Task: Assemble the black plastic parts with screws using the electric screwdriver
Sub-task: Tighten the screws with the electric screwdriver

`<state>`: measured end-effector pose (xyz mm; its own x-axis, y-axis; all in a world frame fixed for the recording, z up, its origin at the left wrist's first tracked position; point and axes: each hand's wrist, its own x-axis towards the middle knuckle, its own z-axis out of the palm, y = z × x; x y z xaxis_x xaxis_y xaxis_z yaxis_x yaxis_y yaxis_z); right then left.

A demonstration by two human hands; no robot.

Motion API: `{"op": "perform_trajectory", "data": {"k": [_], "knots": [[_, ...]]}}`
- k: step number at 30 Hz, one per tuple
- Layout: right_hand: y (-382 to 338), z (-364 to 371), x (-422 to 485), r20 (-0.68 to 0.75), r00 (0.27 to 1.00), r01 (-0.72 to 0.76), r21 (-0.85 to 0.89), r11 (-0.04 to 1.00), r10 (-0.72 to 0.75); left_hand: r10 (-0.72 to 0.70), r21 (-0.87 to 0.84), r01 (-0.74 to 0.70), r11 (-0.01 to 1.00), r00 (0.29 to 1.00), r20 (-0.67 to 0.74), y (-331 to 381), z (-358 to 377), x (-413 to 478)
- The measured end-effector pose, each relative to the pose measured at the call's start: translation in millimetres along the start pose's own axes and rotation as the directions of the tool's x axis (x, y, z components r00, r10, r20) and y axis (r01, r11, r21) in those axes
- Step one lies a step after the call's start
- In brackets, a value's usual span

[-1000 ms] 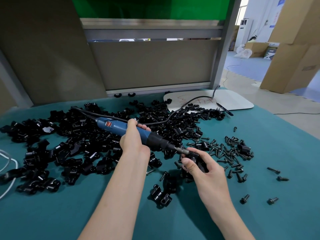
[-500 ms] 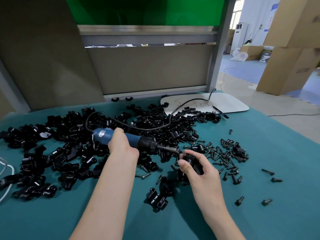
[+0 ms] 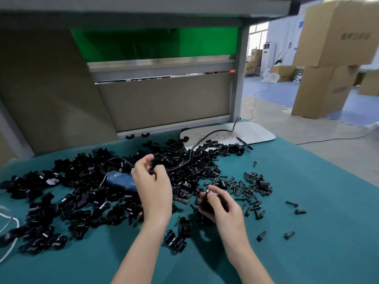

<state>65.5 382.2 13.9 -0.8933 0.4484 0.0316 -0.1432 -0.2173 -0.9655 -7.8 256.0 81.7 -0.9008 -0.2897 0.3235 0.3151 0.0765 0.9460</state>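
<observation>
Starting nearest, on the teal table mat (image 3: 307,253): small cluster of black clamp parts (image 3: 176,239) lying between the two forearms, and two loose screws (image 3: 289,235) off to the right, apart from each other. Next out, right hand (image 3: 222,207) curled around one black plastic part (image 3: 205,206), thumb on top, a small bright metal tip showing just above the thumb; part held at the near edge of the heap of black plastic parts (image 3: 71,197). Beside it and slightly further, left hand (image 3: 152,187), the two hands apart, fingers loosely bent over the black cord (image 3: 189,158); cannot tell whether pinching that cord or holding nothing. On the heap, electric screwdriver (image 3: 120,179) lying flat, blue body showing just left of the left hand, front end hidden beneath that hand. Heap itself spread across the left and middle of the mat. Right of the right hand, scatter of screws (image 3: 246,187), with two stray screws (image 3: 292,203) lying well out from it. At the left edge, white cord (image 3: 12,220). Further back, white board (image 3: 260,134) bearing red scribble, dark pen (image 3: 245,144) at its near edge, black cord running across it. Beyond: grey partition panel (image 3: 164,99), green screen (image 3: 153,44), stacked cardboard boxes (image 3: 328,58) on the floor at far right.
</observation>
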Motion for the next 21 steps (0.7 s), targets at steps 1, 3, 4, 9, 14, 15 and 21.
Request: {"op": "perform_trajectory", "data": {"k": [1,3,4,9,14,15,21], "knots": [[-2,0,-1,-0.004,1.000,-0.019,0.051,0.998,0.019,0.073,0.024,-0.076,0.997,0.991,0.116,1,-1,-10],[-4,-1,-4,-0.004,0.999,-0.034,0.084,0.996,0.035,0.133,0.118,-0.196,0.973,0.904,0.407,3,-2,-30],[-6,-1,-6,-0.006,0.999,-0.036,0.075,0.997,0.036,0.129,0.177,-0.263,0.949,0.831,0.542,3,-2,-39],[-17,-18,-27,-0.028,0.999,-0.021,0.066,0.998,0.023,0.098,0.248,-0.441,0.862,0.625,0.774,11,-2,-71],[-33,-67,-60,-0.053,0.996,0.068,-0.009,0.998,-0.068,0.098,0.207,-0.541,0.815,0.481,0.872,32,13,-97],[-37,-79,-67,-0.064,0.994,0.086,-0.026,0.996,-0.087,0.113,0.182,-0.565,0.805,0.447,0.888,37,19,-106],[-69,-170,-111,-0.255,0.930,0.179,-0.314,0.932,-0.264,0.172,0.019,-0.529,0.848,0.308,0.936,64,79,-185]]}}
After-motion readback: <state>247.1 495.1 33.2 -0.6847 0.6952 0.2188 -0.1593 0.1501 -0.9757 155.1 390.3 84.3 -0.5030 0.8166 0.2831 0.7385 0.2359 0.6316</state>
